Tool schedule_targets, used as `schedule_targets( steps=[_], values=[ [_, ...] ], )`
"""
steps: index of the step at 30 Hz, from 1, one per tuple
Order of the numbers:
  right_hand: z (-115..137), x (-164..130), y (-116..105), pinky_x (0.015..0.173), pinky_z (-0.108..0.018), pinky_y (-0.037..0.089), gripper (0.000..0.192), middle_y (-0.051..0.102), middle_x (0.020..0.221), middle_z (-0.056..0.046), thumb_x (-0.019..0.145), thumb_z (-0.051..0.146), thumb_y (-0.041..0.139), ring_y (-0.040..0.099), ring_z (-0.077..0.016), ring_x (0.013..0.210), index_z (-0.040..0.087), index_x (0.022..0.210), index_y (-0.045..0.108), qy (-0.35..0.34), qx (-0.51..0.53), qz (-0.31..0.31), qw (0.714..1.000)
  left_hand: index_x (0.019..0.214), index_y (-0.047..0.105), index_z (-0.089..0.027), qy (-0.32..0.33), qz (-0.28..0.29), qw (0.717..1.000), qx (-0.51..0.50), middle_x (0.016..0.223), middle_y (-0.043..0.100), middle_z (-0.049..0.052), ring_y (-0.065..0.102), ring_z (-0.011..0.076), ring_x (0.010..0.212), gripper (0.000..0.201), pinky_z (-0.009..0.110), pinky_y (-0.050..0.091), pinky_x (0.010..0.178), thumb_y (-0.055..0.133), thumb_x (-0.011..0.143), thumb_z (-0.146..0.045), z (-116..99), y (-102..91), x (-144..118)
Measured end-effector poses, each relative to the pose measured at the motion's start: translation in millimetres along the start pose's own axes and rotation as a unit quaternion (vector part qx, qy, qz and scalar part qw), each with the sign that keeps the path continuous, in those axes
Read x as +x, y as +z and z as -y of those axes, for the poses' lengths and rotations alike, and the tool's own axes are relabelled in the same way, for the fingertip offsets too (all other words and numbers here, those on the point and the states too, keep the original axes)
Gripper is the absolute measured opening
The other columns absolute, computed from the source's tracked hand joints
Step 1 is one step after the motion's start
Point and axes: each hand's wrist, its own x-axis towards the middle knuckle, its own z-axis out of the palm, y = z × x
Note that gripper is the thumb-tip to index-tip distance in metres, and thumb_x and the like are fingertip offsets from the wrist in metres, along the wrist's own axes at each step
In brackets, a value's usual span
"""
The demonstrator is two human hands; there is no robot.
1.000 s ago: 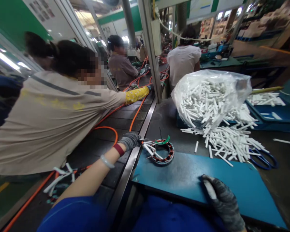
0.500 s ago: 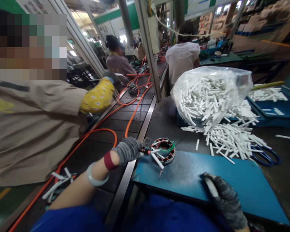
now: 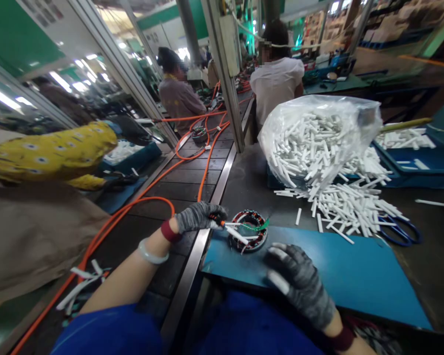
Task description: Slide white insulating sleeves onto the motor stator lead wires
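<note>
Right now the left hand (image 3: 198, 217), in a grey knit glove, is closed around the ends of the wires that stick out of a small round motor core (image 3: 248, 230), pinching them near a red-tipped lead so the ring can be steered by its own wiring. That core, a ring of copper windings with white sleeves and a green strip across its top, sits at the near left corner of the blue mat (image 3: 355, 276), just where the mat meets the metal rail of the conveyor (image 3: 177, 185). The right hand (image 3: 298, 283), gloved the same way, holds nothing: it hovers with fingers spread just beside the core, palm down over the mat; whether its fingertips touch the mat is hard to tell at this angle. Farther back on the dark table a clear bag (image 3: 318, 138) has spilled a heap of white tubes (image 3: 351, 207) within reach, with blue-handled scissors (image 3: 401, 231) half under the heap. Orange cables (image 3: 148, 199) run along the conveyor, and a co-worker's yellow sleeve (image 3: 55, 153) reaches across at the left
</note>
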Motion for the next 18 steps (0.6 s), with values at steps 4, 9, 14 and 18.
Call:
schedule_targets(
  steps=[4,9,14,18],
  values=[
    [18,32,33,0.106,-0.056,0.056,0.074,0.068,0.139,-0.020,0.088,0.048,0.077,0.066,-0.0356,0.127,0.016,0.150,0.054,-0.054,-0.005,0.096,0.994,0.119,0.077,-0.021,-0.087,-0.042,0.985,0.140,0.112,0.081,0.007,0.076,0.0205,0.102,0.034,0.031,0.058,0.095,0.072,0.086,-0.022,16,-1.4,-5],
    [21,56,61,0.107,-0.059,0.052,0.075,0.069,0.138,-0.020,0.088,0.037,0.076,0.066,-0.0371,0.122,0.017,0.156,0.050,0.015,-0.016,0.188,0.982,0.118,0.079,-0.016,-0.173,-0.072,0.953,0.240,0.117,0.080,0.013,0.074,0.0266,0.110,0.031,0.039,0.053,0.105,0.064,0.094,-0.029,19,-7.1,-3],
    [21,64,59,0.104,-0.056,0.053,0.058,0.073,0.125,-0.016,0.094,0.047,0.072,0.067,-0.0346,0.113,0.023,0.145,0.063,0.039,-0.012,0.205,0.978,0.102,0.080,-0.017,-0.226,-0.034,0.934,0.276,0.105,0.082,0.010,0.074,0.0215,0.098,0.024,0.032,0.054,0.099,0.060,0.097,-0.028,15,-9.1,-5],
    [11,63,51,0.104,-0.052,0.055,0.045,0.075,0.126,-0.012,0.105,0.043,0.055,0.068,-0.0312,0.116,0.026,0.147,0.062,0.017,0.030,0.174,0.984,0.103,0.078,-0.019,-0.229,-0.008,0.926,0.302,0.092,0.080,0.006,0.073,0.0183,0.086,0.023,0.028,0.056,0.090,0.059,0.099,-0.031,-1,-10.9,-19]
  ],
)
